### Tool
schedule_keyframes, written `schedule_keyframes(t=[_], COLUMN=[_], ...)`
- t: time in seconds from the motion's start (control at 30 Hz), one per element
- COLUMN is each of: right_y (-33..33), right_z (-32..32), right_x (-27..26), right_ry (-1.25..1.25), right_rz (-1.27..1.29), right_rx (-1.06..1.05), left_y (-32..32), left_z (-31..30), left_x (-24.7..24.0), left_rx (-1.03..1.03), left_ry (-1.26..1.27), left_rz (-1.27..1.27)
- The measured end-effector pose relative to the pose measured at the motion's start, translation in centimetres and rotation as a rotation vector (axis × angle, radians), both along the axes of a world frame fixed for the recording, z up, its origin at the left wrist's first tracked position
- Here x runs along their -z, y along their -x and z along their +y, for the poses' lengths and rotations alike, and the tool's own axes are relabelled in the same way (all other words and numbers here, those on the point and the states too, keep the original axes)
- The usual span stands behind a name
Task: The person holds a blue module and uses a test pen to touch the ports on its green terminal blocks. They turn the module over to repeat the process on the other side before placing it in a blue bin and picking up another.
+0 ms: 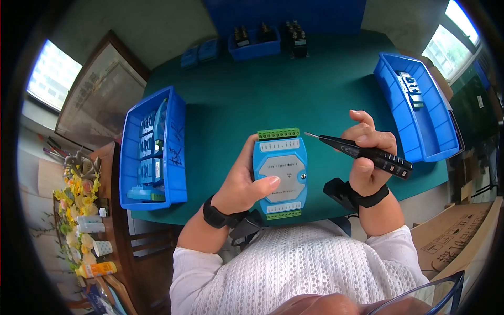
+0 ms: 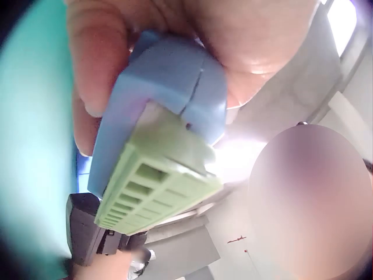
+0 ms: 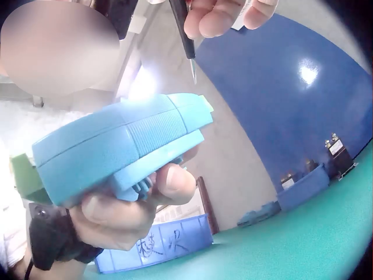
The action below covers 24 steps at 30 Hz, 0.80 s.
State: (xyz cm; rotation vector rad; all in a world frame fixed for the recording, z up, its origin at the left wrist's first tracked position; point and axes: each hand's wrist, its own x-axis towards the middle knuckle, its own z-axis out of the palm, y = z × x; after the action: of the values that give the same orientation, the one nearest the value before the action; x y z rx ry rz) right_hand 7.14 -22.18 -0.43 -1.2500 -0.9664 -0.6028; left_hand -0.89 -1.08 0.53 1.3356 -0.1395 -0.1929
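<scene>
A light-blue electronic module (image 1: 280, 178) with a grey label faces up in my left hand (image 1: 236, 189). The thumb lies over its face and the other fingers are behind it. Green screw terminal blocks line both ends, the far one (image 1: 278, 134) and the near one (image 1: 284, 215). In my right hand (image 1: 370, 181) I pinch a black voltage tester screwdriver (image 1: 354, 149) between thumb and fingers. Its thin metal tip points left, just off the right end of the far terminal block. The right wrist view shows this tip above the module (image 3: 128, 140), apart from it.
On the green table (image 1: 226, 94), a blue bin (image 1: 178, 173) of similar modules stands at left. Another blue bin (image 1: 438, 131) with a few parts is at right. At the back are a small blue tray (image 1: 256, 50), a black component (image 1: 299, 44) and blue pieces (image 1: 199, 53).
</scene>
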Motion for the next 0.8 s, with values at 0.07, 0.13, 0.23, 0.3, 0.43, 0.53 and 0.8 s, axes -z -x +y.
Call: schedule_keyframes(t=[0.07, 0.13, 0.23, 0.3, 0.43, 0.53, 0.8], right_y=[0.04, -0.01, -0.03, 0.03, 0.0, 0.03, 0.07], right_z=[-0.08, -0.14, -0.15, -0.14, -0.16, -0.13, 0.11], right_x=[0.17, 0.27, 0.18, 0.07, 0.13, 0.11, 0.36], right_ry=[0.013, 0.028, 0.042, 0.04, 0.049, 0.054, 0.055], right_rz=[-0.004, -0.017, -0.035, -0.033, -0.037, -0.037, -0.01], right_rx=[-0.013, -0.024, -0.036, -0.046, -0.054, -0.057, -0.034], left_y=[0.04, 0.03, 0.19, 0.24, 0.27, 0.27, 0.24], left_z=[-0.04, -0.01, -0.08, -0.1, -0.14, -0.19, -0.32], left_x=[0.01, 0.03, 0.06, 0.1, 0.07, 0.22, 0.37], left_rx=[-0.005, -0.005, -0.01, -0.014, -0.02, -0.017, -0.013], left_ry=[-0.068, -0.096, -0.119, -0.138, -0.16, -0.159, -0.162], left_rz=[-0.029, -0.047, -0.058, -0.068, -0.075, -0.081, -0.109])
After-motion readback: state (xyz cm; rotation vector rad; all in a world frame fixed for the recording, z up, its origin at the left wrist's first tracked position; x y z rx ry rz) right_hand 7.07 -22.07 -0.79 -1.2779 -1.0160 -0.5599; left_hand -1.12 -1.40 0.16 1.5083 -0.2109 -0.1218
